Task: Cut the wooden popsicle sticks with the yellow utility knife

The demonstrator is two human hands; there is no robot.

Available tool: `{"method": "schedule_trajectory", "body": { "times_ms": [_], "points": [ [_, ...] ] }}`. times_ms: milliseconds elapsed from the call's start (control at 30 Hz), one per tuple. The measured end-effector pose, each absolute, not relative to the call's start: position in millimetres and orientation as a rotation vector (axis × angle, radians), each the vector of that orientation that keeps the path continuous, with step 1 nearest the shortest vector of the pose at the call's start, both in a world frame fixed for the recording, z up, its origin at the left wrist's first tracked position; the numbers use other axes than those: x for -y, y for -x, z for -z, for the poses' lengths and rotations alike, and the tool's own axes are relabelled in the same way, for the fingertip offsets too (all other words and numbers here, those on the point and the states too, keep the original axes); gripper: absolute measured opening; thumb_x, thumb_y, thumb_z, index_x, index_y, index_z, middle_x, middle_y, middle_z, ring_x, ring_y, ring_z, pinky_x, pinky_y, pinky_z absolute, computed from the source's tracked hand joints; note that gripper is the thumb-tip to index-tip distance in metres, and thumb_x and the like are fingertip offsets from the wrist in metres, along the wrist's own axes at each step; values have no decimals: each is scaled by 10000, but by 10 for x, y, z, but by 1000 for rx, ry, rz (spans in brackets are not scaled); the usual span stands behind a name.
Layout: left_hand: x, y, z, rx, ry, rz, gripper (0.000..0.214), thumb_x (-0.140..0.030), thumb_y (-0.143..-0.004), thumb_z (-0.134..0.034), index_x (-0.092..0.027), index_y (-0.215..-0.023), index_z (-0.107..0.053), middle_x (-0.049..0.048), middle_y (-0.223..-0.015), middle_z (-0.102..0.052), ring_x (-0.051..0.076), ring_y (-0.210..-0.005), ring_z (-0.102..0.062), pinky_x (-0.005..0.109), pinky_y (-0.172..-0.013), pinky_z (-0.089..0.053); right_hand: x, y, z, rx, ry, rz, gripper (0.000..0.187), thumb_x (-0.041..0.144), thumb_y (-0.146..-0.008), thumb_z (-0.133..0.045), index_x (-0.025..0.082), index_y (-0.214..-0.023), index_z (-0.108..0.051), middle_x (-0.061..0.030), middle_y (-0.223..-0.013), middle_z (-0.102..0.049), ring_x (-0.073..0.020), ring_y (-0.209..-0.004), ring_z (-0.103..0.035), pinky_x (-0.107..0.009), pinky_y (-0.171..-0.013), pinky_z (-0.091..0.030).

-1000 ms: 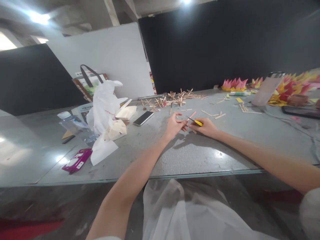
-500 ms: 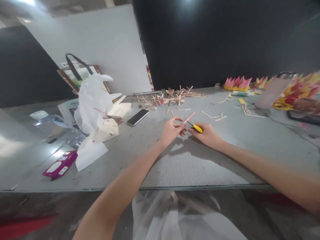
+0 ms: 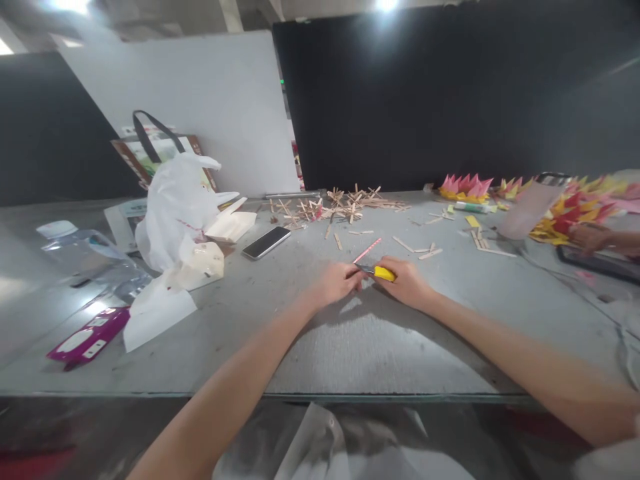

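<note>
While the left hand pinches a thin pink striped stick mid-frame, the right hand keeps its fingers wrapped around a yellow-handled cutter over the grey tabletop.

A single head-worn camera looks forward and slightly down across the grey table, whose near edge crosses the lower frame. A black wall rises beyond the table's far edge. The view sits at arm's length: the left hand and right hand meet over the table's middle.
</note>
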State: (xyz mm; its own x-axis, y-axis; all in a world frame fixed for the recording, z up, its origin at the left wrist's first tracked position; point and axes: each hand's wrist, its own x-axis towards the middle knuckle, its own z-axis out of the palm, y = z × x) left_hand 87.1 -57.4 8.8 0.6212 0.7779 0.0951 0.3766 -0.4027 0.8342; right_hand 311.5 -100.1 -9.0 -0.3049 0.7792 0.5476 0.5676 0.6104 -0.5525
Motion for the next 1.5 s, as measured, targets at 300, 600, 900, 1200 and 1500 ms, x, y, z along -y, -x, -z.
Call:
{"method": "schedule_trajectory", "body": {
  "times_ms": [300, 600, 900, 1200, 1500],
  "points": [
    [675, -944, -114, -1010, -1907, -883, 197, -354, -1098, -369, -240, -979, -478, -84, -563, -526, 113, -422, -467, 232, -498, -354, 931, -3119, -34, 1760, 1309, -111, 337, 516, -1047, -487, 227, -937, -621, -60, -830, -697, -225, -742, -624, -314, -707, -424],
    [612, -956, -142, -933, -1775, -988, 75, -231, -1039, -396, -236, -1058, -469, -84, -585, -528, 117, -425, -471, 226, -483, -374, 1015, -2993, -1, 2168, 1479, -61, 393, 435, -1145, -237, 197, -1216, -542, -124, -1000, -761, -267, -883, -723, -315, -694, -414],
    [560, -902, -81, -923, -1838, -922, 171, -320, -1052, -438, -229, -912, -474, -46, -666, -616, 95, -465, -552, 208, -482, -416, 905, -3013, -15, 2206, 1535, 36, 350, 424, -1153, -336, 231, -1293, -592, -119, -1339, -703, -251, -1131, -713, -287, -730, -454],
    [539, -918, -36, -955, -1698, -964, 241, -338, -1082, -419, -197, -926, -536, -37, -623, -605, 91, -431, -552, 207, -442, -384, 799, -3055, 82, 2123, 1526, 27, 412, 471, -1132, -395, 239, -1359, -649, -123, -1293, -759, -274, -1113, -723, -319, -805, -487],
    [554, -917, -84, -991, -1640, -941, 245, -311, -1077, -402, -205, -888, -516, -43, -598, -595, 93, -422, -537, 210, -449, -352, 826, -2991, 28, 2090, 1561, -58, 398, 479, -1129, -399, 262, -1283, -695, -99, -1247, -782, -256, -1021, -732, -300, -764, -449]
  ]
}}
